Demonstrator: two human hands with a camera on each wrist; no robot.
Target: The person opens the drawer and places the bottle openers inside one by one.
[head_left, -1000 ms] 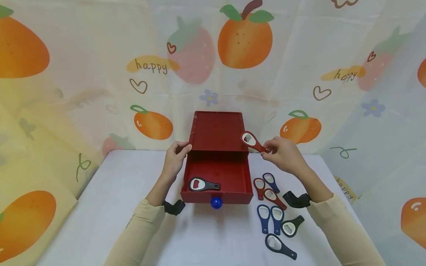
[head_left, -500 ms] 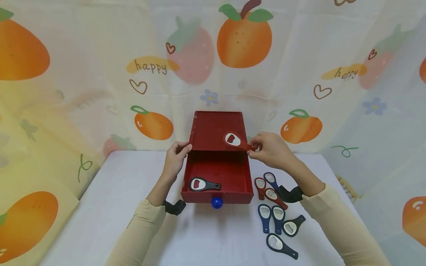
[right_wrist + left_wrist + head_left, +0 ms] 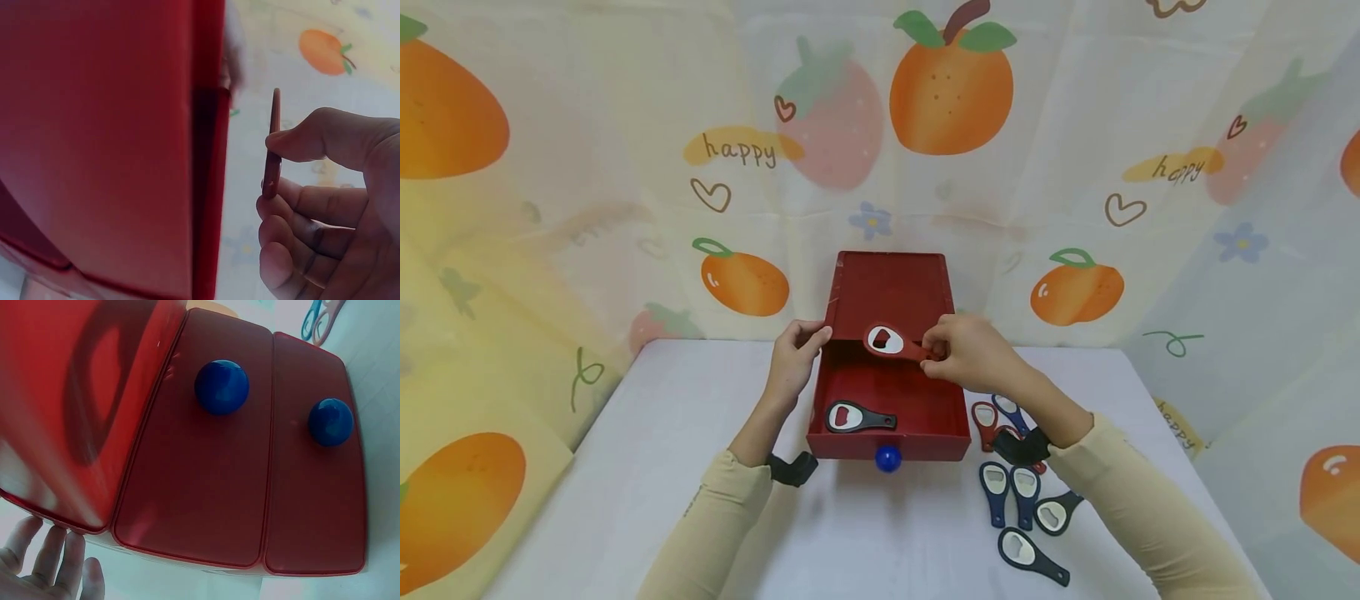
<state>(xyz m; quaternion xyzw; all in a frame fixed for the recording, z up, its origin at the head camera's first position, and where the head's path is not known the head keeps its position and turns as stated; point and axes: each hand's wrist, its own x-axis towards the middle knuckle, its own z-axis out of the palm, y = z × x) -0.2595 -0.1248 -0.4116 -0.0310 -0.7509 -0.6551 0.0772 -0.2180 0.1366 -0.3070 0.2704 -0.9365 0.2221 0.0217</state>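
A red drawer cabinet (image 3: pixel 891 292) stands at the table's back with its top drawer (image 3: pixel 925 400) pulled out. In the head view my right hand (image 3: pixel 973 354) pinches the handle end of a red bottle opener (image 3: pixel 887 340), its head over the back of the drawer. The right wrist view has this bottle opener (image 3: pixel 274 144) edge-on between thumb and fingers. My left hand (image 3: pixel 797 350) touches the cabinet's left side; in the left wrist view its fingers (image 3: pixel 70 556) reach its edge, fairly straight. Inside the drawer, near the front, lies a black bottle opener (image 3: pixel 861 417).
Several bottle openers lie right of the cabinet: a red one (image 3: pixel 984 421), blue ones (image 3: pixel 995 492) and black ones (image 3: pixel 1033 557). The drawer has a blue knob (image 3: pixel 888 458); below it are two shut drawers with blue knobs (image 3: pixel 222 387). A fruit-print cloth (image 3: pixel 647 208) hangs behind.
My right hand has carried the red bottle opener leftward, from beside the cabinet to over the pulled-out drawer. The left hand and the black bottle opener in the drawer have stayed put.
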